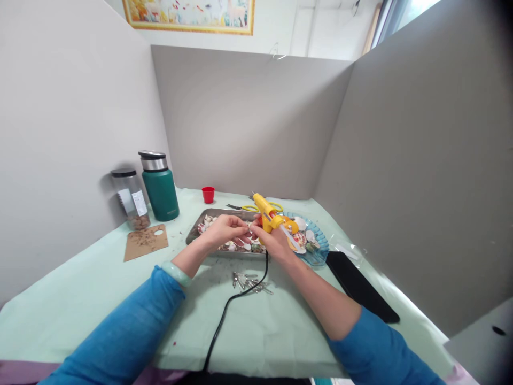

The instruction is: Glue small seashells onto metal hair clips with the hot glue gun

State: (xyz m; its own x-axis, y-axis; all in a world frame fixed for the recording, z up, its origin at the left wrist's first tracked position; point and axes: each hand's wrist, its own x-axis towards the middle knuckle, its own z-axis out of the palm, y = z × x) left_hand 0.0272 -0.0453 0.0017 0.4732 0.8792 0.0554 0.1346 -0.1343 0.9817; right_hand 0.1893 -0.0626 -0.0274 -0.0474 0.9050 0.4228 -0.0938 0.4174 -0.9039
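Over a metal tray (196,227) of seashells (232,246), my two hands meet at the fingertips. My left hand (226,230) is closed in a pinch; whatever sits between its fingertips is too small to name. A yellow hot glue gun (269,211) is in my right hand (272,240), its nozzle tilted up and to the left, a pale glue stick (292,239) poking out of its back. The right thumb and forefinger reach to the left fingertips. From the gun a black cord (236,295) runs down to the table's front edge.
Right of the tray lies a blue scalloped plate (319,251) of shells. Nearer are metal clips (250,282) and a black flat object (360,286). Behind stand yellow-handled scissors (248,208) and a red cup (208,194); left, a green bottle (160,192), a jar (130,198) and cardboard (145,243).
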